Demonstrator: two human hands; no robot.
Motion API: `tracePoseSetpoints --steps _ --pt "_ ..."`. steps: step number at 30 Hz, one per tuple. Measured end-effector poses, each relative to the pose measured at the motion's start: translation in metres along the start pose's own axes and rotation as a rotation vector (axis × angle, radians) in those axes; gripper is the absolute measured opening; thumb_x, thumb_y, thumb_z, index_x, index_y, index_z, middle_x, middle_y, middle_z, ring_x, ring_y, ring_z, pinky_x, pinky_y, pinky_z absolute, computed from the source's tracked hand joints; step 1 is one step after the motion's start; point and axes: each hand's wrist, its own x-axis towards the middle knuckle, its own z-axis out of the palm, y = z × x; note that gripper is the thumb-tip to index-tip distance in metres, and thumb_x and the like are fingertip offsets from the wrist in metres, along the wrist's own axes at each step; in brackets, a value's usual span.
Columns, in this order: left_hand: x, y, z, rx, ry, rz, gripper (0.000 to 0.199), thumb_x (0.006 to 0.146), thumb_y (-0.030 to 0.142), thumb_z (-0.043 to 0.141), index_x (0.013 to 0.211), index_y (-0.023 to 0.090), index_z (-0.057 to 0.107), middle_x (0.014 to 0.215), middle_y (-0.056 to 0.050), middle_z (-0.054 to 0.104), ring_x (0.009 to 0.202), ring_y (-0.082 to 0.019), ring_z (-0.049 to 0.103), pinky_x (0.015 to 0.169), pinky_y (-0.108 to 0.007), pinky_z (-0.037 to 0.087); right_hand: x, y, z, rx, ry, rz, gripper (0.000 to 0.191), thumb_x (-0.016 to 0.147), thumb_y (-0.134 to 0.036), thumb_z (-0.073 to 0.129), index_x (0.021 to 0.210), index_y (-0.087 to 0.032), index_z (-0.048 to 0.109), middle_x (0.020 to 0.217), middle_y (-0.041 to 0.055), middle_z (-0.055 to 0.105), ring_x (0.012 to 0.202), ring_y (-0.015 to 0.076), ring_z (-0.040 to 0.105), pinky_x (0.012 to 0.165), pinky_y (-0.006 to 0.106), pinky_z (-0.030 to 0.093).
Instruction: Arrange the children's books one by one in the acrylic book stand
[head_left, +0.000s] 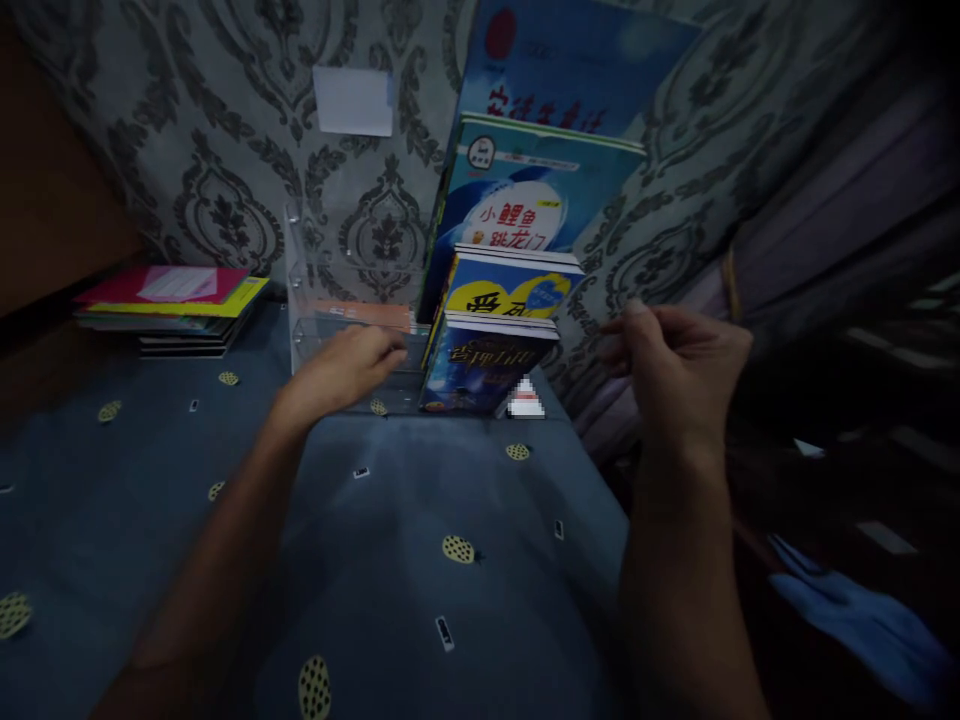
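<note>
A clear tiered book rack stands against the wall, with books upright in its right half. At the front is a dark blue book; behind it are a blue-and-yellow book, a teal book and a tall blue book. My left hand is closed in front of the rack's left half, fingers curled and pointing right. Whether it grips a clear panel is hidden. Off to the right of the books, my right hand hangs in the air, fingers curled in and thumb on top, nothing visible in it.
A stack of books with a pink cover on top lies on the left. A patterned blue cloth covers the table, whose right edge drops beside my right forearm. Behind are patterned wallpaper with a white card and a tied curtain.
</note>
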Motion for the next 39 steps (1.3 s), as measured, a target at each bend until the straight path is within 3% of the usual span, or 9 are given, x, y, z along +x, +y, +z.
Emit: tracePoseSetpoints --steps 3,6,12,17,20,25,30,35,39 --pt "-0.002 0.002 -0.017 0.021 -0.013 0.04 0.03 0.095 0.033 0.045 0.103 0.019 0.071 0.096 -0.006 0.072 0.089 -0.024 0.066 0.082 -0.036 0.051 -0.004 -0.014 -0.007 0.04 -0.006 -0.079 0.031 0.083 -0.036 0.064 0.058 -0.017 0.065 0.042 -0.003 0.051 0.036 0.0084 0.041 0.04 0.023 0.03" --pt "-0.004 0.001 -0.031 -0.033 0.066 -0.025 0.034 0.095 0.038 0.044 0.103 0.017 0.07 0.088 -0.006 0.072 0.082 -0.022 0.068 0.074 -0.032 0.053 -0.015 -0.03 -0.007 0.097 -0.176 -0.087 0.029 0.086 -0.035 0.063 0.063 -0.018 0.068 0.045 -0.0038 0.054 0.039 0.0091 0.044 0.042 0.022 0.032" --pt "-0.004 -0.035 -0.046 -0.053 0.301 -0.203 0.037 0.094 0.041 0.042 0.099 0.016 0.069 0.085 -0.006 0.072 0.074 -0.019 0.069 0.07 -0.029 0.052 -0.077 -0.049 0.046 0.084 -0.933 -0.359 0.039 0.098 -0.032 0.053 0.061 -0.019 0.059 0.053 -0.0039 0.054 0.049 0.0091 0.048 0.052 0.023 0.031" --pt "-0.005 -0.101 -0.056 0.282 0.536 -0.431 0.04 0.095 0.032 0.039 0.122 0.015 0.062 0.123 -0.014 0.068 0.117 -0.028 0.061 0.099 -0.039 0.046 -0.154 -0.039 0.101 -0.034 -1.352 -0.517 0.026 0.097 -0.024 0.056 0.075 -0.018 0.068 0.064 0.0003 0.067 0.057 0.0122 0.057 0.058 0.025 0.034" --pt "-0.007 -0.143 -0.061 0.432 0.459 -0.615 0.042 0.094 0.03 0.04 0.127 0.012 0.058 0.133 -0.02 0.06 0.126 -0.033 0.053 0.105 -0.044 0.041 -0.184 -0.026 0.112 -0.094 -1.414 -0.582 0.026 0.1 -0.027 0.055 0.08 -0.017 0.069 0.07 0.003 0.071 0.062 0.014 0.061 0.062 0.026 0.036" --pt "-0.01 -0.19 -0.073 0.498 0.429 -0.694 0.045 0.092 0.031 0.043 0.124 0.004 0.058 0.135 -0.032 0.055 0.132 -0.043 0.045 0.105 -0.057 0.036 -0.198 -0.012 0.113 -0.093 -1.379 -0.608 0.022 0.099 -0.029 0.055 0.084 -0.018 0.066 0.075 0.0019 0.07 0.066 0.0139 0.062 0.062 0.026 0.035" --pt "-0.004 -0.217 -0.088 0.576 0.379 -0.713 0.056 0.091 0.041 0.047 0.125 -0.003 0.057 0.139 -0.039 0.048 0.137 -0.049 0.039 0.104 -0.063 0.032 -0.194 -0.012 0.113 -0.057 -1.38 -0.618 0.021 0.097 -0.027 0.058 0.079 -0.018 0.064 0.073 0.0004 0.069 0.065 0.0126 0.061 0.06 0.024 0.036" --pt "0.013 -0.236 -0.095 0.638 0.162 -0.776 0.061 0.095 0.054 0.04 0.121 0.003 0.061 0.134 -0.032 0.058 0.129 -0.047 0.05 0.099 -0.062 0.039 -0.193 -0.013 0.113 -0.124 -1.337 -0.664 0.024 0.097 -0.033 0.058 0.081 -0.018 0.067 0.07 0.001 0.07 0.061 0.0139 0.06 0.057 0.026 0.033" --pt "0.024 -0.241 -0.097 0.667 0.082 -0.844 0.063 0.096 0.052 0.039 0.123 -0.002 0.059 0.137 -0.035 0.054 0.126 -0.047 0.053 0.098 -0.069 0.038 -0.192 -0.013 0.112 -0.122 -1.342 -0.674 0.026 0.097 -0.034 0.058 0.081 -0.017 0.069 0.071 0.0015 0.071 0.062 0.0138 0.061 0.058 0.025 0.035"
